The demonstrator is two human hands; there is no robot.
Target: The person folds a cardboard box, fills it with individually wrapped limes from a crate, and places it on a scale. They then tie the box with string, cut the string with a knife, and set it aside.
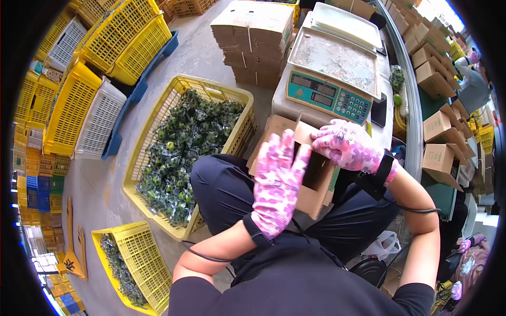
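Observation:
An opened cardboard box (316, 169) sits between my knees, its flaps up and its dark inside partly visible. My left hand (279, 184), in a pink-and-white flowered glove, lies over the box's left side with its fingers stretched out and spread. In a matching glove, my right hand (350, 146) is curled at the far right edge of the box, the fingers closed on a flap; the fingertips are partly hidden. Left of my knee stands a large yellow crate (240, 97) filled with green produce (184, 147) in clear wrapping.
A scale (329, 95) with a worn metal pan stands just beyond the box. Flattened cartons (255, 39) are stacked behind it. A smaller yellow crate (139, 258) rests at lower left, with stacked crates (71, 110) farther left. A rail (414, 95) runs along the right, near people.

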